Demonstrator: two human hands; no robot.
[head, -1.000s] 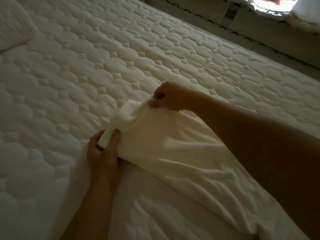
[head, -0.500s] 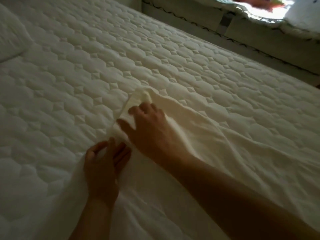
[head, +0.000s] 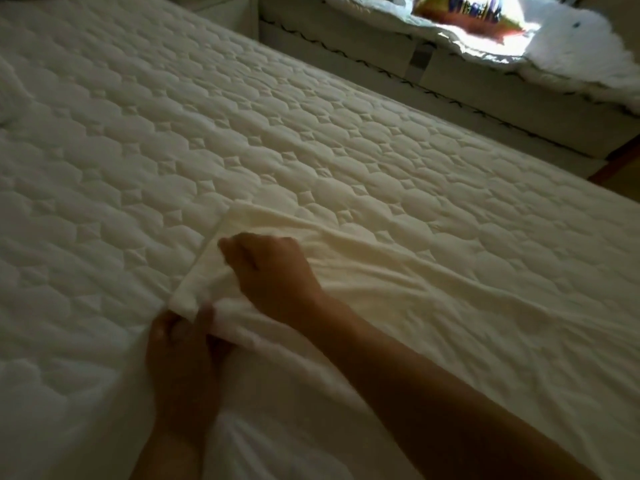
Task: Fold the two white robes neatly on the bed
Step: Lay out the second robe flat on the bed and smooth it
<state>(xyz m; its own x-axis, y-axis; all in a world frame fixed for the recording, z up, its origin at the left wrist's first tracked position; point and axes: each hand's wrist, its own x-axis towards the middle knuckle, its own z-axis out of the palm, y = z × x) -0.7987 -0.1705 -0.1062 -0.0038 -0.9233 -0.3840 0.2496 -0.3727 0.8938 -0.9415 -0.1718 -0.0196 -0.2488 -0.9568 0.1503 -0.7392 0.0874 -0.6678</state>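
Nearest to us, the left hand (head: 180,358) comes up from the near edge. Its thumb lies on top and its fingers go under the cloth, pinching the near corner of the robe (head: 415,306).

The right forearm crosses in from the near right. The right hand (head: 273,271) sits just beyond the left hand, knuckles up, with its fingers curled down into the robe and gripping a bunch of cloth. The fingertips are buried in the fabric, so we cannot tell exactly how they close.

The robe is white to cream, thin and soft, and it lies flat on the bed (head: 207,133). It spreads from the two hands out to the right and to the near edge, covering the near right part of the bed. Long shallow wrinkles run from the hands towards the right. At the hands the robe ends in a flat band with a straight, squared edge that slants from near left to far right. The cloth is a little puffed where the hands hold it. We can make out only one robe.

Beyond it the bed is quilted white, with rounded stitched cells, running far and left.

Farthest, at the top right, is another mattress (head: 485,84) with dark zigzag trim. On it lie a fluffy white cover (head: 588,53) and a sunlit, blurry colourful thing (head: 464,12).
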